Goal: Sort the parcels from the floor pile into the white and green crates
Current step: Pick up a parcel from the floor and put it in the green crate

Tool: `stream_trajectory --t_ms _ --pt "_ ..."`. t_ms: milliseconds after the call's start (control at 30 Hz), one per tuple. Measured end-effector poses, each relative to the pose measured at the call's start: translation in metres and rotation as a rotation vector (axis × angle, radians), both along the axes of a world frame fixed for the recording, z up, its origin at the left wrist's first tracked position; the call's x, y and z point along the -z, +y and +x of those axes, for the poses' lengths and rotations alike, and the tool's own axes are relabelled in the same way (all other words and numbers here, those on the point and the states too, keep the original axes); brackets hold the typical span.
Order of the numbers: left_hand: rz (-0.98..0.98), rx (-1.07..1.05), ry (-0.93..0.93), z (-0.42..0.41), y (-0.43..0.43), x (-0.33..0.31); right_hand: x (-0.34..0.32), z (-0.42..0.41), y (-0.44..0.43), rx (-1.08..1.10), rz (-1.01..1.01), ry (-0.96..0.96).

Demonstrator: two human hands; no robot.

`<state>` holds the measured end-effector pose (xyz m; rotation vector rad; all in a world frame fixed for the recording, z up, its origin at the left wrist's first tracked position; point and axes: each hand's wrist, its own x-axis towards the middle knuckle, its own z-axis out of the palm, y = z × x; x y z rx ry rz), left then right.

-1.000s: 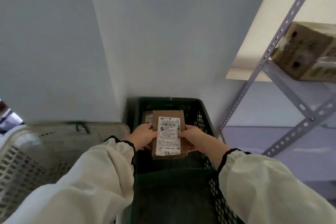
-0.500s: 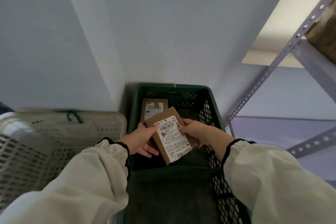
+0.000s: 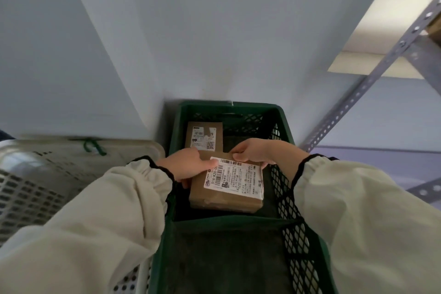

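The left hand grips the left end of the parcel. Its thumb lies on top at the edge of the white label and its fingers curl underneath. The right hand pinches the far right corner, with its fingertips hooked over the far edge. So both hands are closed on the one box, and neither has let go.

We judge this a light load, since a few fingers at each end are enough to carry it level. The cardboard looks stiff and square-edged with no sagging, so it should take a firm pinch without crushing. The label looks smoother than the bare board, so we would hold on the brown cardboard at the two short ends, as now, or under the base.

The box lies flat with its label facing up, and its long axis runs left to right across the frame. The near side face is turned toward us. The large printed code runs up the label's left edge.

It sits low inside the green crate, centre frame, above the dark floor. We cannot tell whether it touches the bottom. A second labelled parcel lies just beyond it toward the far wall. The white crate stands at the left, and a perforated metal upright crosses the right.
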<state>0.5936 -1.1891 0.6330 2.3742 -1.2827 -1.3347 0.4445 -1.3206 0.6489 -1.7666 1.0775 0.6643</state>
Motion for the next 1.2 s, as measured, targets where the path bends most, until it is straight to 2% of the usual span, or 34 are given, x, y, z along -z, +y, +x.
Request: stream_trajectory --t_ms 133,333,600,767,933,1067,1200 --pt "0.045 -0.074 0.046 -0.007 -0.005 -0.002 -0.001 0.004 -0.002 -0.101 -0.052 0.014" --pt "0.158 -0.034 0.107 -0.008 -0.015 -0.015 0.003 -0.003 -0.003 -0.13 -0.066 0.001" --pt "0.273 0.097 -0.143 -0.005 -0.022 -0.006 0.033 0.009 0.019 -0.173 -0.137 -0.098" --pt "0.285 0.214 -0.303 -0.022 -0.024 0.012 0.066 0.01 0.032 0.011 -0.193 -0.16" --pt "0.266 0.208 -0.399 -0.028 -0.018 0.051 0.092 0.007 0.04 0.197 -0.247 -0.11" --pt "0.257 0.29 -0.473 -0.027 -0.022 0.054 0.095 0.012 0.041 0.255 -0.279 -0.08" --pt "0.2 0.34 -0.573 -0.028 -0.025 0.054 0.094 0.003 0.037 0.331 -0.215 -0.012"
